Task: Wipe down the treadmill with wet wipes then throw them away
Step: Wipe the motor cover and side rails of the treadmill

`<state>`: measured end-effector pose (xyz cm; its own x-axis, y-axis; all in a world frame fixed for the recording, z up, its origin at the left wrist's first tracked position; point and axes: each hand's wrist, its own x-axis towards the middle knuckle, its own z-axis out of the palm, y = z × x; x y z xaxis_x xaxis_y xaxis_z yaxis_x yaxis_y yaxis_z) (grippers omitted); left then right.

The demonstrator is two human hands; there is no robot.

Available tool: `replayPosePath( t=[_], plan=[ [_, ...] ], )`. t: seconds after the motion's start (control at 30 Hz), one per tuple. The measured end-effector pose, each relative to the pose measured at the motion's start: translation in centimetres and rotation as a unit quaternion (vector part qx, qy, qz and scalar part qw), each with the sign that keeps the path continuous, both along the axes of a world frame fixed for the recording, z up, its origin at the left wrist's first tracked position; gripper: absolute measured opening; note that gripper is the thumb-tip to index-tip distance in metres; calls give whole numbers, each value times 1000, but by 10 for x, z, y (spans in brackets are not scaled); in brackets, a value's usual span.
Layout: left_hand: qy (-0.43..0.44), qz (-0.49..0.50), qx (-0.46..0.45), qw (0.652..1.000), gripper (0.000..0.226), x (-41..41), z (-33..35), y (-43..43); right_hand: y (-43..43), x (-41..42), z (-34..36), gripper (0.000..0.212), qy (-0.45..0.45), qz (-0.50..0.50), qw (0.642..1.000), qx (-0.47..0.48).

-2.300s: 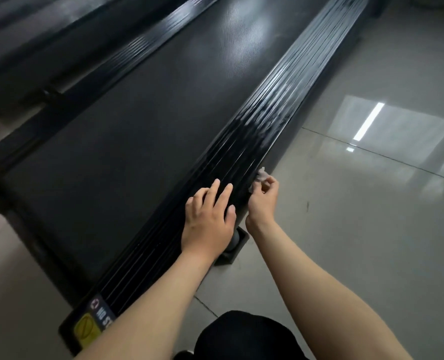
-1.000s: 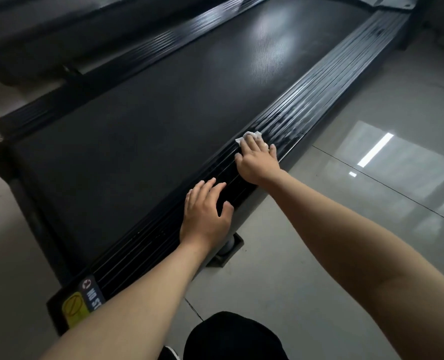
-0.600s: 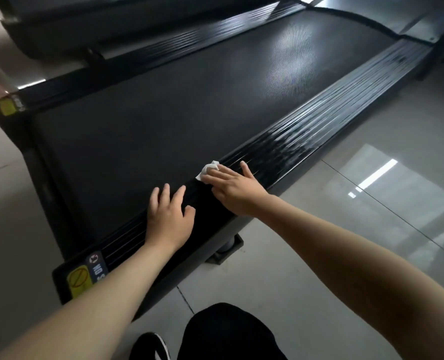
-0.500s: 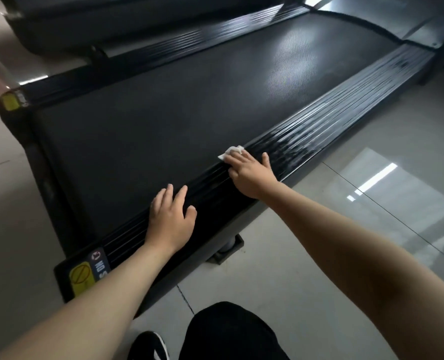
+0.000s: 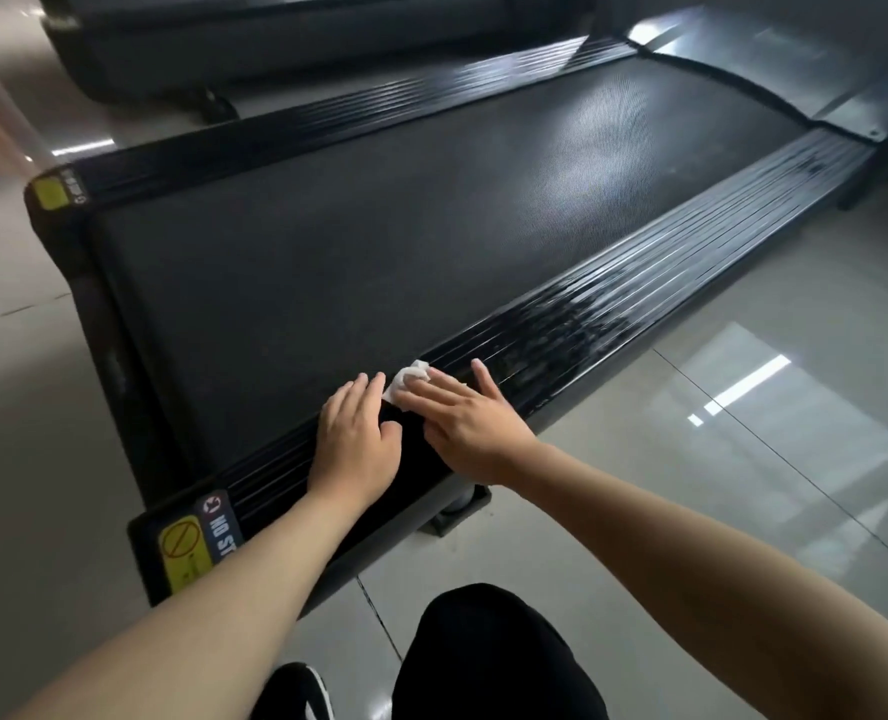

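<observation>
The wet wipe [image 5: 405, 379] lies mostly concealed beneath the fingers [image 5: 444, 389] of the right hand [image 5: 470, 426], only a crumpled white corner projecting onto the ribbed side rail [image 5: 639, 293] of the treadmill [image 5: 379, 241]. The left forearm [image 5: 213, 589] covers the end of the warning label [image 5: 192, 537], leaving "NO ST" legible, and the yellow sticker [image 5: 49, 192] on the far corner is too small to read. The treadmill's front end and a second machine [image 5: 275, 39], probably another treadmill, are cut off by the upper frame edge.

Dim, soft scene; ceiling-light glare on the glossy floor [image 5: 733, 397], wide-angle bending at edges, slight blur.
</observation>
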<state>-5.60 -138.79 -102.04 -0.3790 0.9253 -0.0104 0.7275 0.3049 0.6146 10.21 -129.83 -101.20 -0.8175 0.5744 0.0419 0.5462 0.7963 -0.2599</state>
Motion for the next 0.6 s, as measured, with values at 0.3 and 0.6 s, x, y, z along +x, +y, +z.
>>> replayPosePath(
  t=[0.3,0.6],
  plan=[
    [39,-27,-9,999,60,4,-3,-4,40,46,2,50,31,-330,942,-54],
    [8,-52,-3,999,57,0,2,-5,-62,10,0,61,53,-81,993,-61]
  ],
)
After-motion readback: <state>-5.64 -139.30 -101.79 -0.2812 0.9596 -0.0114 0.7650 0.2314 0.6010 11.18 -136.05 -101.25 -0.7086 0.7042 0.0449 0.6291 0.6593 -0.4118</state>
